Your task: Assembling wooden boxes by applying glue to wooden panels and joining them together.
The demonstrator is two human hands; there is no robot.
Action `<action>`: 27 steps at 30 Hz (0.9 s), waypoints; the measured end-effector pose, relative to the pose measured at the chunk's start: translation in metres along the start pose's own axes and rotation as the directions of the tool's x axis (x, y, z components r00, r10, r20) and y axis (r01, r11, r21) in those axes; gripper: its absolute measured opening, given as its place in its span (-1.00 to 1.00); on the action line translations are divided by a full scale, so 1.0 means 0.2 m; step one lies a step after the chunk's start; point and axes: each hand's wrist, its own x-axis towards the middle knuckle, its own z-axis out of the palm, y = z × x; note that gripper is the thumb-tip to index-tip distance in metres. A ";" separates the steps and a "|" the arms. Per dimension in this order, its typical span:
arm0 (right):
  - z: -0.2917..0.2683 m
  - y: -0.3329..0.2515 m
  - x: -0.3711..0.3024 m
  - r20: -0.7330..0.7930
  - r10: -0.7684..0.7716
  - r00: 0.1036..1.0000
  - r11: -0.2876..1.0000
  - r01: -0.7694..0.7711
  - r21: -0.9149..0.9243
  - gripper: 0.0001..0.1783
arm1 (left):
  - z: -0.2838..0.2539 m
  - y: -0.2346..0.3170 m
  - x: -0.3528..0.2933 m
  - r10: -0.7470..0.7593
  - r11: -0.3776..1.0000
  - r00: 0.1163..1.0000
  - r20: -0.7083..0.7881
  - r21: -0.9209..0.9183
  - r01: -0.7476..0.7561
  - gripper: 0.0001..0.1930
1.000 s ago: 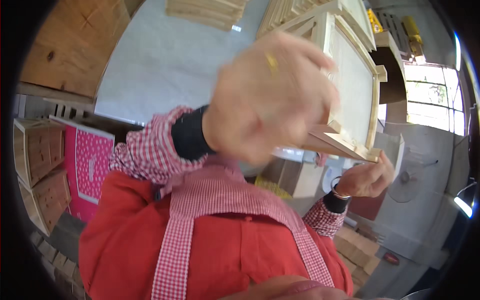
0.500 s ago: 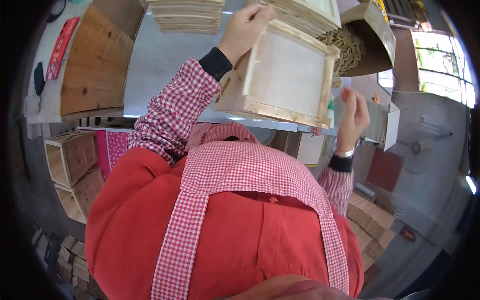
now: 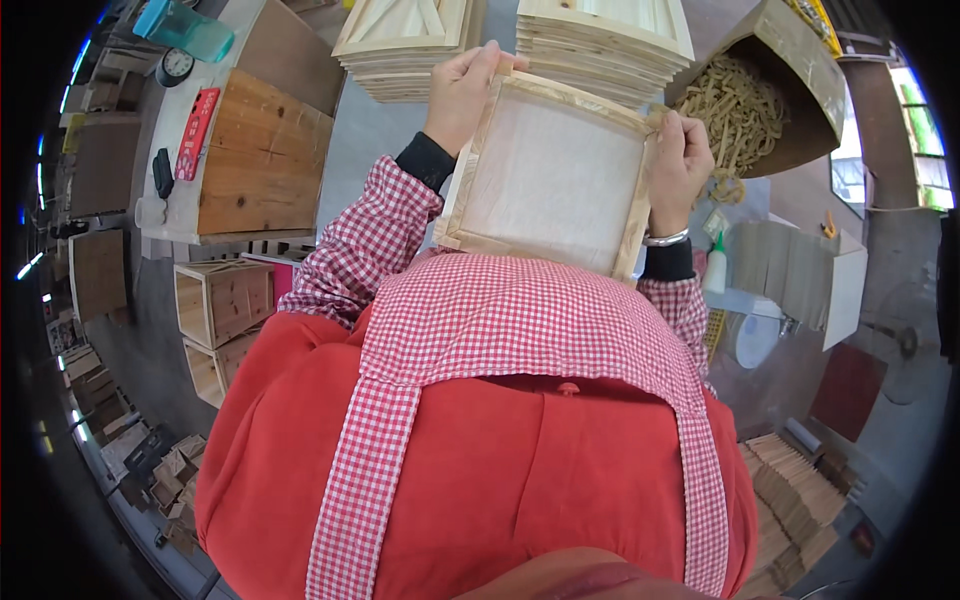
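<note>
A shallow wooden tray-like frame (image 3: 550, 172) with a pale flat panel inside its raised rim is held tilted above the table, its near edge close to my apron. My left hand (image 3: 463, 98) is closed around its far left corner, thumb on top. My right hand (image 3: 682, 165) is closed at the far right corner, fingers curled against the rim. A small tan bit shows by the right fingertips; I cannot make out whether it is rope or wood. Just beyond the right hand lies a heap of tan rope pieces (image 3: 735, 105) in a cardboard box (image 3: 810, 85).
Two stacks of wooden panels, the left stack (image 3: 405, 60) and the right stack (image 3: 600, 50), stand at the table's far side. A large wooden box (image 3: 262, 155) is at left. A glue bottle (image 3: 715, 265) and a row of grey sheets (image 3: 775, 265) sit at right.
My right hand has moved up and left from beside the frame onto its far right corner. The frame has turned slightly in my grip. The view has shifted, showing more of the left side.
</note>
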 end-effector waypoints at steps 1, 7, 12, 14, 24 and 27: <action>-0.01 0.00 0.03 0.027 0.009 1.000 1.000 -0.009 -0.013 -0.77 | 0.00 -0.01 -0.01 -0.003 1.000 1.000 0.002 0.009 0.003 -0.61; 0.02 0.00 0.06 0.104 0.056 0.993 0.998 -0.054 -0.015 -0.77 | 0.01 0.03 -0.02 0.021 1.000 1.000 0.006 0.022 -0.021 -0.61; -0.04 -0.06 0.04 0.163 -0.047 0.986 0.962 0.088 -0.258 -0.78 | -0.02 0.05 0.00 0.095 0.995 0.990 0.108 -0.027 -0.093 -0.57; -0.11 -0.12 0.00 0.091 -0.131 0.987 0.955 0.151 -0.257 -0.78 | -0.09 0.03 -0.02 0.143 0.985 0.987 0.069 0.086 -0.148 -0.58; -0.01 -0.27 -0.31 0.025 0.220 0.975 0.975 -0.221 0.010 -0.78 | -0.16 0.07 -0.21 0.032 0.994 0.853 -0.520 -0.071 -0.080 -0.57; 0.02 -0.15 -0.18 0.029 0.206 0.978 0.974 -0.202 -0.102 -0.80 | -0.17 0.07 -0.32 0.002 0.984 0.853 -0.522 -0.152 -0.096 -0.58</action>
